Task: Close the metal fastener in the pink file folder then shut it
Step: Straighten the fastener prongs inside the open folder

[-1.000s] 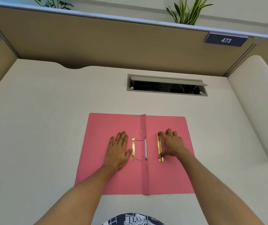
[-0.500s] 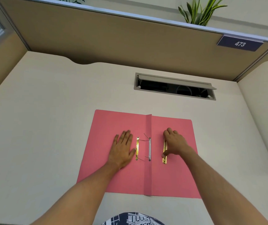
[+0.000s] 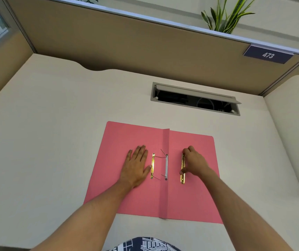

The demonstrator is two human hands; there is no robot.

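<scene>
The pink file folder [image 3: 137, 134] lies open and flat on the desk. A white strip [image 3: 166, 165] with two thin metal prongs sticking up sits along its centre fold. A gold bar [image 3: 152, 165] lies just left of the strip, on the left flap. My left hand [image 3: 137, 165] rests flat on that flap, fingers spread, thumb touching the gold bar. On the right flap lies a second gold bar [image 3: 182, 178]. My right hand [image 3: 194, 163] curls over it, fingertips and thumb pinching its long edge.
The cream desk [image 3: 54, 142] has an open cable slot [image 3: 195, 100] behind the folder. A tan partition [image 3: 127, 38] with a sign reading 473 closes the back. A side desk [image 3: 293, 124] adjoins on the right. The desk's near edge is at my body.
The camera view has shifted so the scene sits further right and lower. My right hand's fingers have curled tighter around the right gold bar. My left hand stays flat.
</scene>
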